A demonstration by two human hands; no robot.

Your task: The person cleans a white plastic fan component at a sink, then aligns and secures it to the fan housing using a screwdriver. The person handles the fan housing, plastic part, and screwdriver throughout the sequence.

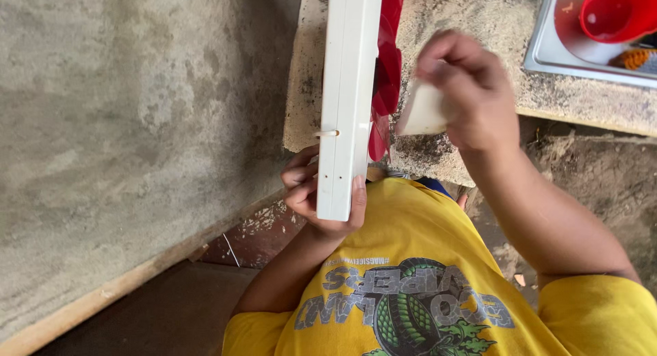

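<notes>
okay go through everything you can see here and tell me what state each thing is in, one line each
left hand: closed around the white board's lower end.
white board: held edge-on, upright.
right hand: pinching a pale cloth.
pale cloth: folded, pressed beside the red part.
red part: attached along the board's side.
red cup: lying in the sink.
sink: holds items; water not visible.

White frame (346, 89) is looking like smooth, slightly glossy plastic; red blades (387, 75) are showing shiny plastic. Pale pad (421, 111) is looking matt, soft. Counter (472, 27) is showing rough, gritty concrete. Sink (547, 51) is reading as dull metal; wall (123, 123) is showing coarse cement.
</notes>
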